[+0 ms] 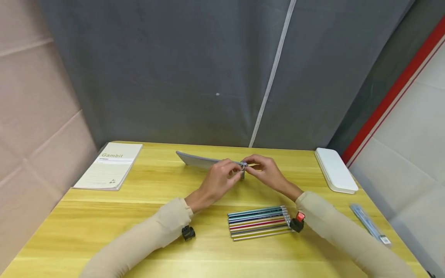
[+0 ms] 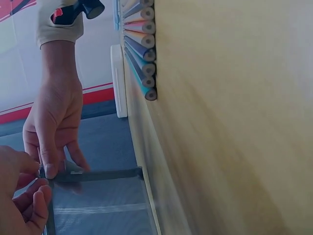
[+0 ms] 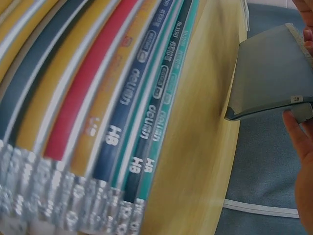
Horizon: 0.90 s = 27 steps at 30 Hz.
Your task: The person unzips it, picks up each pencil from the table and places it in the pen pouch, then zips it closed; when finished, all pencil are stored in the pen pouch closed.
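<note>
A see-through mesh zip pouch (image 1: 198, 159) with grey-blue edging is held up on its edge above the back middle of the table. At its right-hand corner, my left hand (image 1: 219, 179) pinches the zip end between thumb and fingers. My right hand (image 1: 269, 173) grips the same corner from the other side, fingertips close to the left ones. In the left wrist view the pouch's mesh side (image 2: 102, 200) hangs below both hands. A small tag marked 38 (image 3: 296, 99) shows on its edge in the right wrist view. The fingers partly hide the zip pull.
A row of several pencils (image 1: 259, 223) lies in front of the hands. A notepad (image 1: 108, 166) lies at back left. At the right are a white case (image 1: 336, 170) and a slim clear packet (image 1: 370, 224). A grey curtain (image 1: 180, 77) stands behind the table.
</note>
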Available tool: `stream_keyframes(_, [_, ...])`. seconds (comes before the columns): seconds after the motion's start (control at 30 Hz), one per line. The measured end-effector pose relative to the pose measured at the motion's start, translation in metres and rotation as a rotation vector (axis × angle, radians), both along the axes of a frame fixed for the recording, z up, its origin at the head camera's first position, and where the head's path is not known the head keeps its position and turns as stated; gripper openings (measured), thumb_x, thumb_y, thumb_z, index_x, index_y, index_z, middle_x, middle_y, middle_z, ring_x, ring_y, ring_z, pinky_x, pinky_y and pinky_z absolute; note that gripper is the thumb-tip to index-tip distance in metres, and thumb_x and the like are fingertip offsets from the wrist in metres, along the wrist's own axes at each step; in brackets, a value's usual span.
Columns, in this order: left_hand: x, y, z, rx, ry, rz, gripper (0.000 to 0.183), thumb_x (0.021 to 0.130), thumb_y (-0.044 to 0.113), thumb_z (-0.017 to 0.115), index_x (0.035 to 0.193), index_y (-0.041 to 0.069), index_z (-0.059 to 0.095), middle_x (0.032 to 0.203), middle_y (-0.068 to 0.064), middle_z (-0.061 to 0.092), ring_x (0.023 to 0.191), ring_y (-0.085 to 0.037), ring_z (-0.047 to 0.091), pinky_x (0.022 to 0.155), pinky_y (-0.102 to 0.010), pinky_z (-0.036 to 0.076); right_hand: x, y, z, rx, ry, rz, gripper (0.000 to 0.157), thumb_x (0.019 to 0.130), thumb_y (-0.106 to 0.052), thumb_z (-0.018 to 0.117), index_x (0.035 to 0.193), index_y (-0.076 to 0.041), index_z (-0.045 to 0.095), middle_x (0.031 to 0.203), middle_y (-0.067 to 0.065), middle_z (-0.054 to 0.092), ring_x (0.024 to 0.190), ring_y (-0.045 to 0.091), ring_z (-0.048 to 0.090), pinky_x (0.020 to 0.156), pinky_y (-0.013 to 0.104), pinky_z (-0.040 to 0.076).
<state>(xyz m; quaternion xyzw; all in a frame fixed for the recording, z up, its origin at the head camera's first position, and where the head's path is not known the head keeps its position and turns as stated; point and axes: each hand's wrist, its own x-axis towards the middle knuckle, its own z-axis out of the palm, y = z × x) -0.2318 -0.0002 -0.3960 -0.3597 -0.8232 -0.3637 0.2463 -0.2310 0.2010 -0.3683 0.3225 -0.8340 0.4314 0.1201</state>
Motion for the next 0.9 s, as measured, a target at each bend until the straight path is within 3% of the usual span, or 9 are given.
stream_keyframes(0.17, [0.002,-0.001,0.0,0.039,-0.033,-0.014,0.004,0.091,0.011,0.074,0.093,0.008,0.076,0.088,-0.002,0.073,0.075,-0.015,0.067,0.068,-0.024,0.057,-0.001,0.003,-0.005,-0.01,0.003,0.008,0.019,0.091,0.009,0.067,0.109,0.008,0.07,0.108,0.022,0.072,0.1,0.025,0.071,0.085,0.034,0.061])
stream_keyframes(0.3, [0.004,-0.002,0.001,0.066,-0.06,-0.003,0.005,0.092,0.012,0.073,0.091,0.008,0.075,0.086,-0.002,0.072,0.074,-0.014,0.066,0.067,-0.025,0.057,-0.003,0.006,-0.011,-0.026,0.02,0.05,0.018,0.09,0.011,0.066,0.108,0.008,0.07,0.106,0.022,0.071,0.098,0.027,0.071,0.086,0.025,0.059])
stream_keyframes(0.6, [0.004,-0.008,-0.001,0.06,-0.083,0.029,0.005,0.091,0.009,0.071,0.09,0.006,0.075,0.085,-0.004,0.073,0.074,-0.018,0.067,0.067,-0.019,0.053,-0.003,0.005,-0.015,-0.005,0.136,0.072,0.019,0.086,0.015,0.069,0.102,0.006,0.072,0.101,0.02,0.073,0.094,0.033,0.072,0.083,0.046,0.06])
stream_keyframes(0.9, [0.004,-0.013,0.0,0.039,-0.061,0.035,0.006,0.09,0.008,0.07,0.088,0.006,0.074,0.083,-0.004,0.072,0.073,-0.017,0.067,0.066,-0.02,0.053,-0.004,0.004,-0.02,-0.021,0.127,0.098,0.019,0.085,0.016,0.068,0.101,0.006,0.072,0.101,0.021,0.073,0.092,0.036,0.073,0.079,0.045,0.061])
